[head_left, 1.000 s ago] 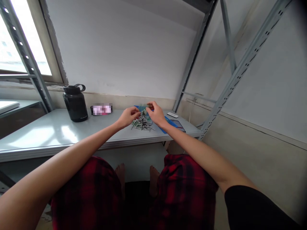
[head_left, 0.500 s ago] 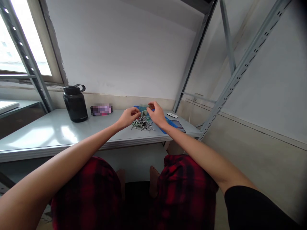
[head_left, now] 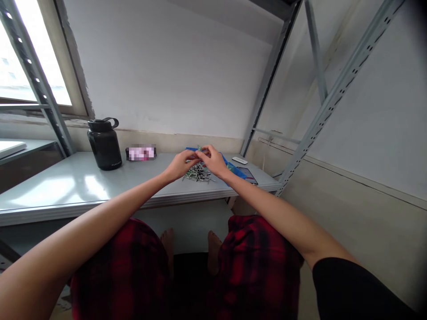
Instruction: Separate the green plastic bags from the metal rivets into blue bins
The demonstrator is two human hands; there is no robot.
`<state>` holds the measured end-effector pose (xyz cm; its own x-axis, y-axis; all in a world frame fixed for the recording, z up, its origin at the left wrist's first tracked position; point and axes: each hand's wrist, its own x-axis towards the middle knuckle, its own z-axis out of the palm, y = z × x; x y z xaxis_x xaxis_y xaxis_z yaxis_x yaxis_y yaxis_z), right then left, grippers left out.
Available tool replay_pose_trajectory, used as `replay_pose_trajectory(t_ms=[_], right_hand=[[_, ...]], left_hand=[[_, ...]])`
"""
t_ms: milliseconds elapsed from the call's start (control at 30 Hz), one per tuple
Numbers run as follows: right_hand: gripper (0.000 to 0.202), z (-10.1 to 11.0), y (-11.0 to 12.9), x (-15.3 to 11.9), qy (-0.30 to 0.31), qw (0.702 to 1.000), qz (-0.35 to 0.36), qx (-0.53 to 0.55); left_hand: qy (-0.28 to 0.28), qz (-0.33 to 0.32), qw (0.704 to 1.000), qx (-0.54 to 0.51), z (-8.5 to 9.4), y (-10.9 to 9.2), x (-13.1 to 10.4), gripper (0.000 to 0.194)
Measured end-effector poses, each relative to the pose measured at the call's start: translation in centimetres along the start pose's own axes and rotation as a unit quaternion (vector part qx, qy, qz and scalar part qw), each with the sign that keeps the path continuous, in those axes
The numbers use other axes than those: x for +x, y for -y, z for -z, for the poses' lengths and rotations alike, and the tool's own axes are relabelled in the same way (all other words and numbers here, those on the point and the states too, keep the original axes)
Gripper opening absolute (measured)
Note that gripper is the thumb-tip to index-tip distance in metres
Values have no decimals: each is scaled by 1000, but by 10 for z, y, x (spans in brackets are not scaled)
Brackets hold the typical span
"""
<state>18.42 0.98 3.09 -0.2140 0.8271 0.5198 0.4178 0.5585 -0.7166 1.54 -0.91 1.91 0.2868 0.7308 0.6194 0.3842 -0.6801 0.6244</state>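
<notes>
Above a heap of thin metal pins [head_left: 199, 172], which look like rivets or nails, my two hands meet at the fingertips. My left hand [head_left: 182, 164] is closed, its fingers pinched together. My right hand [head_left: 213, 161] comes in from the other side, also pinching. A small greenish see-through piece [head_left: 199, 148], perhaps a plastic bag, pokes up between the fingers; most of it is hidden. Blue trays or sheets [head_left: 237, 172] lie behind and to the right of my hands, with a bit of green on them.
On the grey table [head_left: 147, 182] stand a black bottle [head_left: 105, 146] and a blurred pink-and-black item [head_left: 141, 153]. A white mouse [head_left: 239, 160] and a dark flat device [head_left: 250, 174] lie at the right. Metal shelf posts [head_left: 273, 75] rise beside the table, with the wall behind.
My hands were apart and have closed together above the heap. The greenish piece sits higher between the fingers, and the blue behind shows more plainly.
</notes>
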Motion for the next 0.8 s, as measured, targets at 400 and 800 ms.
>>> replay_pose_trajectory(t_ms=[400, 800], right_hand=[[23, 6, -2, 4, -28, 999, 9, -21], [26, 8, 2, 1, -68, 996, 29, -47]], left_hand=[[-56, 92, 994, 9, 5, 7, 0, 34], [-34, 96, 993, -63, 5, 10, 2, 28]])
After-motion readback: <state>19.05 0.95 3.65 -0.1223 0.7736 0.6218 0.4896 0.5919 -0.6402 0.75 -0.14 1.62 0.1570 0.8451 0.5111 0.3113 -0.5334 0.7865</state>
